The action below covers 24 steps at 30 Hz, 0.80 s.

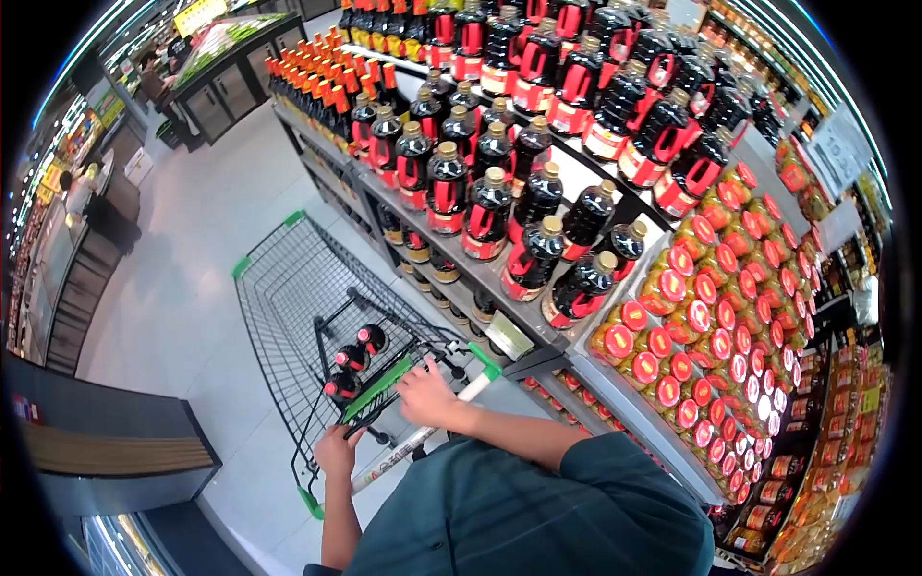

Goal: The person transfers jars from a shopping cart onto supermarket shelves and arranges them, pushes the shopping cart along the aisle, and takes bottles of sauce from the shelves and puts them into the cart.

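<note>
1. positions are taken from the middle of the view, 12 o'clock at top.
2. shopping cart (288,317): wire basket with green corners, at 9 o'clock, standing on the pale tiled floor (182,317).
3. bottles in cart (351,358): three, dark with red caps, in a row at 8 o'clock, just beside the green panel (376,392).
4. left hand (334,451): at 7 o'clock, by the panel's lower end. fingers bent toward it; whether they grasp it cannot be told.
5. right hand (425,395): between 6 and 7 o'clock, by the panel's upper end. fingers partly spread; their undersides are hidden, so grip cannot be told.
6. white handle (399,451): runs below both hands, near the teal shirt (519,509).
7. display rack: large dark bottles (490,206) with red labels at 1 o'clock; red-lidded jars (687,413) at 3 to 4 o'clock.
8. another person (154,84): at 10 o'clock, well apart.
</note>
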Tool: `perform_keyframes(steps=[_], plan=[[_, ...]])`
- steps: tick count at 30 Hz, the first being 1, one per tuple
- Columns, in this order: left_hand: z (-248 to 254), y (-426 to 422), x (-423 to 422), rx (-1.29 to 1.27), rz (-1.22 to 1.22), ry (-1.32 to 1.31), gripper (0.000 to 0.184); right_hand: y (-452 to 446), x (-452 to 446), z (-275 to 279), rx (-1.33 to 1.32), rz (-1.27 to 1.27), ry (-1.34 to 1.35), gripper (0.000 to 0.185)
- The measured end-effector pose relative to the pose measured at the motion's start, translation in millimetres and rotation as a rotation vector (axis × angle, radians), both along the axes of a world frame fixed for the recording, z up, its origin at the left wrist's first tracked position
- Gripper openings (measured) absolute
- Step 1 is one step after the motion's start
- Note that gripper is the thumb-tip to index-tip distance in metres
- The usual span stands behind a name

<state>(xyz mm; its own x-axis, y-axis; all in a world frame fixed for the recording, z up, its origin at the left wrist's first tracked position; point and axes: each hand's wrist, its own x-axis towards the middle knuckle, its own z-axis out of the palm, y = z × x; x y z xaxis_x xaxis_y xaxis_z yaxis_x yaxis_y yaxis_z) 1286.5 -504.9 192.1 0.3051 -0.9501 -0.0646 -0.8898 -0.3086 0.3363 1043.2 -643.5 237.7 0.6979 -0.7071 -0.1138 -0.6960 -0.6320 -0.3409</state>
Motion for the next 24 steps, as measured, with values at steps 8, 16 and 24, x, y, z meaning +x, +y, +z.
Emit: perform_keyframes(steps=[8, 16, 24], plan=[[13, -51, 37, -0.023, -0.034, -0.016, 0.048, -45, 40, -7, 0.007, -0.014, -0.076, 0.033], [10, -94, 72, -0.030, -0.031, 0.005, 0.046, -86, 77, -11, -0.008, -0.035, -0.165, 0.026], [4, -143, 114, 0.010, -0.052, 0.061, 0.045, -122, 108, -12, -0.048, -0.131, -0.349, 0.024]])
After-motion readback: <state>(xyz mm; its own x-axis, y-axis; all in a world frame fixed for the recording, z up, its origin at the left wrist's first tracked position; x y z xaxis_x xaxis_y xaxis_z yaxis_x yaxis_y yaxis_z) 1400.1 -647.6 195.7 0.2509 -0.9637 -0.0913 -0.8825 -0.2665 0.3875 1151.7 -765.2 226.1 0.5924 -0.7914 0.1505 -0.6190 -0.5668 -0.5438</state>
